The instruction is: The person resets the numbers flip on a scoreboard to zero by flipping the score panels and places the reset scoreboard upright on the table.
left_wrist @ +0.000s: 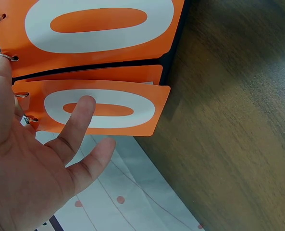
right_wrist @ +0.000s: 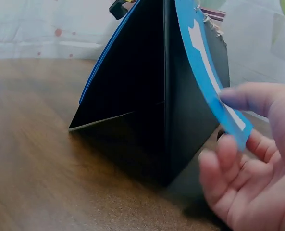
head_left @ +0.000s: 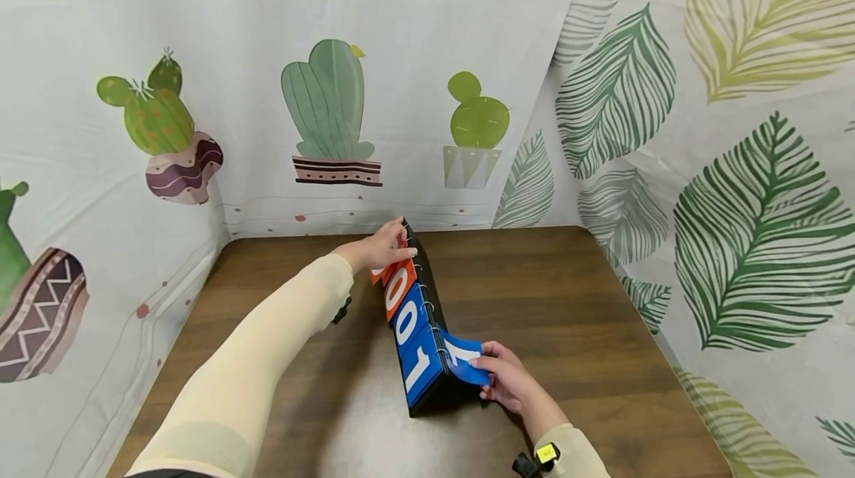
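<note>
A black tent-shaped flip scoreboard [head_left: 430,292] stands on the table, its number cards hung on metal rings along the top ridge. My right hand [head_left: 510,378] pinches a bent blue card [right_wrist: 200,62] with a white digit between thumb and fingers, on the ridge's right side at the near end. Around the far end of the ridge, my left hand [head_left: 384,244] holds the scoreboard, with two fingers stretched over an orange 0 card [left_wrist: 147,108]. The left slope also shows another orange 0 card [head_left: 399,289], a blue 0 card [head_left: 406,321] and a blue 1 card [head_left: 422,367].
The scoreboard stands near the middle of a brown wooden table [head_left: 534,285]. A white curtain [head_left: 414,3] printed with cacti and leaves hangs behind the table and along its sides. Both forearms wear pale sleeves, with a dark strap at each wrist.
</note>
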{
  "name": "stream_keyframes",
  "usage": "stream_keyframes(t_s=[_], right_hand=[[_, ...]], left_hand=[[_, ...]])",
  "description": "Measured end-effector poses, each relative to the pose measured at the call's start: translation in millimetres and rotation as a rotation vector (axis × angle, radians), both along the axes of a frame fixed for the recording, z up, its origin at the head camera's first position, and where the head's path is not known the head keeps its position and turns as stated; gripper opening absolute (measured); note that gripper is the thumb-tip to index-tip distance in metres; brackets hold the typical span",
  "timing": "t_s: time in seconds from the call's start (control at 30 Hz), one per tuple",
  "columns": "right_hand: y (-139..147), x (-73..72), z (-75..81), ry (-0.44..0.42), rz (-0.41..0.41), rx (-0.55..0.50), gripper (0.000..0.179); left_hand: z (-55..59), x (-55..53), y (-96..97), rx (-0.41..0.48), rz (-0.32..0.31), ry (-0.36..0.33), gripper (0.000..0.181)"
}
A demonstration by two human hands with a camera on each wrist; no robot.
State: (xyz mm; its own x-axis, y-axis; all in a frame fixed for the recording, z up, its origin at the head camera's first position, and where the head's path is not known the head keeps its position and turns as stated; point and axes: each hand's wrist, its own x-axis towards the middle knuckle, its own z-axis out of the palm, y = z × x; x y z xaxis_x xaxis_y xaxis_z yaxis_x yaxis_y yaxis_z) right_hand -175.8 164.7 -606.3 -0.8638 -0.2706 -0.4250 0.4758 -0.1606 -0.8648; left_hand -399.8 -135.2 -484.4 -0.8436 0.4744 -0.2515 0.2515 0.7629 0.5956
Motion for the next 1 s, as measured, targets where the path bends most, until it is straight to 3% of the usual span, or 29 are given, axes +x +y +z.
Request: stream_keyframes(t_s=[0.17,0.37,0.6,0.87,1.0], right_hand=[[7,3.7,4.5,0.022,-0.113,-0.134,0.021],[13,11.0,24.0,0.056,-0.235,-0.249,0.029],[3,22.7,45.6,0.116,-0.286,-0.355,0.036],[-22,29.1,64.7,0.155,-0.295,-0.311,0.047],[-30,28.8,71.1,0.165,-0.258,-0.262,0.052]], left_hand=[[0.9,1.7,0.4,-0.004,0.001,0.002,0.039],[-0.9,0.9,0.3,0.003,-0.005,0.003,0.040],[-2.8,-1.8,-0.3,0.007,0.013,0.001,0.039],[-3.2,-1.3,0.7,0.006,0.034,0.003,0.038],[6.8,10.3,2.4,0.003,0.020,0.012,0.038]])
